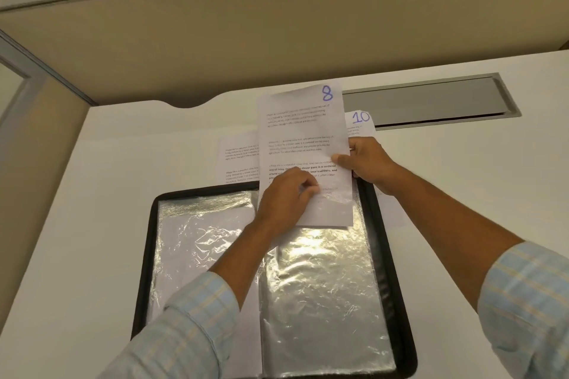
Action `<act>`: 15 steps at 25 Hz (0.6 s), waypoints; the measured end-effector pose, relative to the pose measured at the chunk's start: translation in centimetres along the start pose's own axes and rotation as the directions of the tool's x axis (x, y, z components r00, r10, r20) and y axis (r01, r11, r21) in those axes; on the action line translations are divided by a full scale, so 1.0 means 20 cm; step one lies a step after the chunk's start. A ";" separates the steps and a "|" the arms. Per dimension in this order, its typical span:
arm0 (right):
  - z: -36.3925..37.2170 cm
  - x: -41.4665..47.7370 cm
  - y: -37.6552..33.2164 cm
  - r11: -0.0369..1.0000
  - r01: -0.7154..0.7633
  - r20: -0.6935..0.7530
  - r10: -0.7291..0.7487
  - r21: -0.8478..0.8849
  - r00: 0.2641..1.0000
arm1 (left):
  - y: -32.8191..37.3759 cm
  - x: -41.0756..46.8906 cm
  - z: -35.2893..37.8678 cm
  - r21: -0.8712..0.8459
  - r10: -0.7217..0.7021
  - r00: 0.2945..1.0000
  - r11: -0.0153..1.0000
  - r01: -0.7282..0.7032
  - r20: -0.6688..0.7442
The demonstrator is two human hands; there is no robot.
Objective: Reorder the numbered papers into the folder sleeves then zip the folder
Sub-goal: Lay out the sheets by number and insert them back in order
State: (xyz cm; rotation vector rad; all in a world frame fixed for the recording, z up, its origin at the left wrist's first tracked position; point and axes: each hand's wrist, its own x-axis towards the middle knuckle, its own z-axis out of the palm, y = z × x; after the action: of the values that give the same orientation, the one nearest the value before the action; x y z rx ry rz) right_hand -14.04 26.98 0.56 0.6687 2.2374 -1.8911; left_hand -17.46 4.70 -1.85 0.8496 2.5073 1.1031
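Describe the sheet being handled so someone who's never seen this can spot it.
On the white desk lies an open black zip folder with plastic sleeves. Raised over its right-hand page, held by the left hand and right hand, is the printed sheet. It alone shows a blue 8 at its top corner; the sheet behind it reads 10.

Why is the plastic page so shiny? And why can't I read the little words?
Head view: light bounces off the crinkly plastic sleeve, leaving a bright glare patch near its top. Head view: the small print on paper 8 is too tiny and soft to read, but the big blue 8 is sharp.
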 end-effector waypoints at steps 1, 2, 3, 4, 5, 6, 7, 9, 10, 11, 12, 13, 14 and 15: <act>0.00 -0.01 0.00 1.000 -0.015 0.033 0.015 -0.005 0.999 | 0.00 0.02 0.01 -0.002 -0.020 0.999 1.000 0.020 -0.028; -0.01 -0.02 0.00 0.999 -0.032 0.068 0.033 -0.016 0.997 | 0.00 0.03 0.02 -0.003 -0.032 0.998 0.999 0.032 -0.046; -0.01 -0.03 0.01 0.998 -0.045 0.105 0.048 -0.032 0.993 | 0.01 0.04 0.03 -0.009 -0.037 0.998 0.999 0.037 -0.058; -0.01 -0.04 0.01 0.997 -0.052 0.136 0.058 -0.050 0.989 | 0.01 0.06 0.03 -0.014 -0.032 0.997 0.999 0.031 -0.068; -0.01 -0.05 0.02 0.997 -0.054 0.158 0.063 -0.060 0.985 | 0.00 0.07 0.03 -0.008 -0.014 0.996 1.000 0.013 -0.087; -0.01 -0.06 0.03 0.997 -0.054 0.172 0.063 -0.059 0.983 | 0.00 0.09 0.03 0.019 0.012 0.992 1.000 -0.009 -0.127; -0.01 -0.07 0.04 0.997 -0.052 0.182 0.061 -0.052 0.981 | 0.00 0.13 0.01 0.061 0.028 0.984 0.998 -0.017 -0.177; -0.01 -0.09 0.05 0.998 -0.039 0.196 0.049 -0.056 0.979 | -0.01 0.24 -0.04 0.123 0.003 0.962 0.992 0.032 -0.274; -0.02 -0.10 0.06 0.997 -0.028 0.198 0.041 -0.067 0.979 | -0.01 0.30 -0.07 0.140 -0.018 0.956 0.988 0.062 -0.292; -0.02 -0.11 0.07 0.997 -0.021 0.195 0.035 -0.074 0.980 | -0.02 0.35 -0.10 0.171 -0.025 0.958 0.982 0.077 -0.285; -0.02 -0.11 0.08 0.997 -0.025 0.185 0.038 -0.073 0.982 | -0.04 0.39 -0.12 0.212 -0.024 0.966 0.974 0.081 -0.258; -0.03 -0.12 0.09 0.997 -0.034 0.170 0.046 -0.074 0.984 | -0.05 0.43 -0.14 0.244 -0.028 0.976 0.966 0.082 -0.216; -0.04 -0.13 0.10 0.996 -0.042 0.146 0.054 -0.084 0.988 | -0.06 0.45 -0.16 0.257 -0.048 0.984 0.962 0.092 -0.171; -0.04 -0.14 0.11 0.994 -0.052 0.116 0.063 -0.098 0.991 | -0.06 0.47 -0.17 0.251 -0.080 0.988 0.961 0.112 -0.134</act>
State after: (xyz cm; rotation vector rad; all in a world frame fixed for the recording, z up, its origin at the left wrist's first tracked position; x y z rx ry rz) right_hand -10.51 27.36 -0.15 0.5836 2.1936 -1.7379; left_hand -26.94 7.77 -0.51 0.7327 2.8060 0.8321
